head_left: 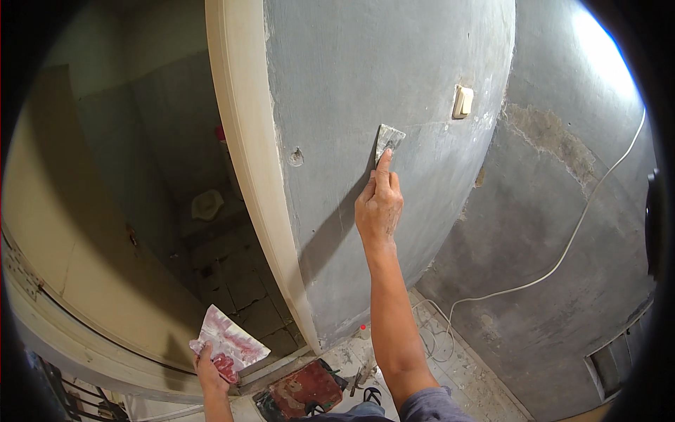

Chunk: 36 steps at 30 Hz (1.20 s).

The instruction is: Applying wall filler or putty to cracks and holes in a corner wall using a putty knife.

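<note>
My right hand [380,205] grips a putty knife [391,138] with a broad, smeared blade, its index finger stretched along the blade. The blade rests against or very close to the grey plastered wall [337,77], below and left of a light switch [463,103]. Low on the left, my left hand [209,371] is closed on a flat white board [235,337] smeared with reddish and white paste. A red part lies by the fingers; whether it is a handle or a lump of paste, I cannot tell. Nearer the door frame, the wall has a small chipped hole [297,156].
A cream door frame [242,141] edges the wall, with an open door [77,211] and a dim room holding a squat toilet [207,205] beyond. A white cable [524,287] hangs along the right wall to the floor. By my feet lies a reddish mat [306,392].
</note>
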{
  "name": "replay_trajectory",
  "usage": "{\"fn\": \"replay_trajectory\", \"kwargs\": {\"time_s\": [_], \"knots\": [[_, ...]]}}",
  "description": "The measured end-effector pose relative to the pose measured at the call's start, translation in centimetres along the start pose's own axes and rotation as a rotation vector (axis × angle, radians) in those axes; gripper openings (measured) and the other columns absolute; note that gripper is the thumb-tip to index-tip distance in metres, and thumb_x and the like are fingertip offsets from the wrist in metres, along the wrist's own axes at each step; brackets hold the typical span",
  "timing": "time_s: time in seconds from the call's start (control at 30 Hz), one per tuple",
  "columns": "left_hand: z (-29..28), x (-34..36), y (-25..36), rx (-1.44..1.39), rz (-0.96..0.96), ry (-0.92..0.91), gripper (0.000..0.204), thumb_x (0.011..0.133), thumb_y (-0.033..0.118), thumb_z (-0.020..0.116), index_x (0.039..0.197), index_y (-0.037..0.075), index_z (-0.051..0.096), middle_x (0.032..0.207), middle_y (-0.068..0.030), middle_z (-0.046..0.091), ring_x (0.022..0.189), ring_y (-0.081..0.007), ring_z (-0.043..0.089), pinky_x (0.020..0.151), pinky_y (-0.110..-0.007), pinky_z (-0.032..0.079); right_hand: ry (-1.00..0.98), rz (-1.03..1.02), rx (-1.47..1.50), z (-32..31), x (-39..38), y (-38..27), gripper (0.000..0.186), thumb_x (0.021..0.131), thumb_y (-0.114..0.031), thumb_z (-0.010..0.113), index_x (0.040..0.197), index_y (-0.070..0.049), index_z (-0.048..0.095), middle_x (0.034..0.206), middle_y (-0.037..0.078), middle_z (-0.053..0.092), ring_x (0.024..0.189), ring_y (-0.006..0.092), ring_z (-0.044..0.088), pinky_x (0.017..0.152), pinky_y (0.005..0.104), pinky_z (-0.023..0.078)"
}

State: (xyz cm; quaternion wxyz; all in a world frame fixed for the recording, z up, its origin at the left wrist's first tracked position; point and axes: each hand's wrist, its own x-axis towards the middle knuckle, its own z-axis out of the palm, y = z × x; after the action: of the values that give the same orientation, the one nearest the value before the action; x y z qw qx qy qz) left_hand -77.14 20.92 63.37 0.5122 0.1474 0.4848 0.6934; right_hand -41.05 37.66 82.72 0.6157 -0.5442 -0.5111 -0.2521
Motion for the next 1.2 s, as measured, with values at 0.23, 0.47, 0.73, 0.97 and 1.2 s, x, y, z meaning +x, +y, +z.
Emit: {"fn": "replay_trajectory", "kwargs": {"time_s": [0.23, 0.47, 0.73, 0.97, 1.2], "knots": [[1.0, 1.4, 0.5, 0.026, -0.028, -0.068, 0.028, 0.088, 0.020, 0.061, 0.110, 0.003, 0.056, 0.098, -0.0095, 0.064, 0.078, -0.0234, 0.066, 0.065, -0.039, 0.057, -0.270, 0.096, -0.006, -3.6, -2.8, -1.6, 0.049, 0.086, 0.006, 0.054, 0.135, 0.001, 0.048, 0.076, 0.017, 0.059, 0.062, 0.0287, 0.058, 0.058, 0.0388, 0.046], [2.9, 0.6, 0.9, -0.018, -0.049, -0.174, 0.028, 0.089, 0.018, 0.060, 0.110, 0.001, 0.057, 0.101, -0.0102, 0.064, 0.087, -0.0256, 0.066, 0.076, -0.041, 0.056, -0.153, 0.037, 0.012, -6.6, 2.2, 0.4, 0.038, 0.088, -0.001, 0.055, 0.125, -0.004, 0.059, 0.073, 0.016, 0.059, 0.061, 0.0280, 0.060, 0.056, 0.0395, 0.046], [1.7, 1.0, -1.3, -0.004, -0.096, -0.118, 0.030, 0.090, 0.018, 0.058, 0.115, 0.001, 0.056, 0.105, -0.0111, 0.064, 0.088, -0.0262, 0.066, 0.076, -0.041, 0.056, -0.348, 0.023, -0.053, -6.7, 3.0, 0.8, 0.038, 0.088, -0.002, 0.055, 0.126, -0.005, 0.059, 0.076, 0.015, 0.063, 0.066, 0.0295, 0.062, 0.061, 0.0400, 0.047], [1.8, 2.1, -1.1, 0.051, -0.139, -0.106, 0.030, 0.090, 0.019, 0.058, 0.115, 0.002, 0.056, 0.102, -0.0107, 0.065, 0.086, -0.0256, 0.066, 0.073, -0.039, 0.056, -0.295, 0.101, 0.148, -8.0, 1.3, 0.2, 0.039, 0.088, -0.001, 0.053, 0.126, -0.004, 0.058, 0.075, 0.016, 0.062, 0.065, 0.0298, 0.061, 0.061, 0.0410, 0.047], [2.5, 1.4, -1.6, 0.047, -0.120, -0.132, 0.027, 0.089, 0.018, 0.059, 0.111, 0.002, 0.057, 0.100, -0.0098, 0.065, 0.082, -0.0245, 0.066, 0.069, -0.037, 0.057, -0.309, 0.168, -0.024, -6.2, 4.5, 0.0, 0.037, 0.090, -0.003, 0.052, 0.126, -0.004, 0.058, 0.078, 0.016, 0.064, 0.069, 0.0298, 0.063, 0.063, 0.0415, 0.048]]}}
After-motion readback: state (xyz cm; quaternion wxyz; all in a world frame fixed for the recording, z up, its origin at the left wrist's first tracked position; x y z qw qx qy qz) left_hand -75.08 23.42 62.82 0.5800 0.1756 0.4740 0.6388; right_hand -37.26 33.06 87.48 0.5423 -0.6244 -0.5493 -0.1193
